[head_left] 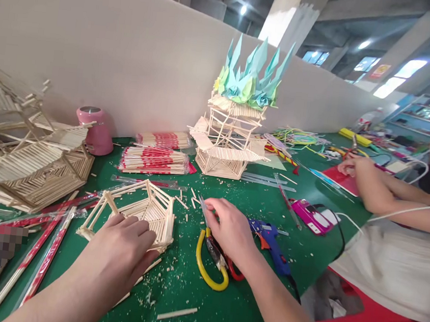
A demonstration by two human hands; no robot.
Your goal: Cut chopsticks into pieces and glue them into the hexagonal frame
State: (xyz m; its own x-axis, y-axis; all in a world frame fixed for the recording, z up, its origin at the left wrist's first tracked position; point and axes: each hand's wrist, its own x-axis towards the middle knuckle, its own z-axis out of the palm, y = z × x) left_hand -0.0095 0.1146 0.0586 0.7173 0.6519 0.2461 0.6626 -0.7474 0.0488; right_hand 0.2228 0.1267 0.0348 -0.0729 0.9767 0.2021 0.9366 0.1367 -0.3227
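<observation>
We sit at a green tabletop (232,311) strewn with wooden scraps (177,313), a pale partition (134,55) behind it, a concrete pillar (292,15) and lit windows (412,68) beyond. Our stick frame (157,219) rests there, its near side gripped in the curled fingers of our left hand (119,246). Our right hand (229,229) is by a yellow-handled tool (214,252), fingers bunched; we cannot tell whether they pinch the thin sliver (203,206) at their tips.

No legible text, number or brand is identified. A red-and-yellow sign (380,72) on a concrete pillar (413,46) in the background is too small to read; markings on the red stick wrappers (155,161) are indistinct.
</observation>
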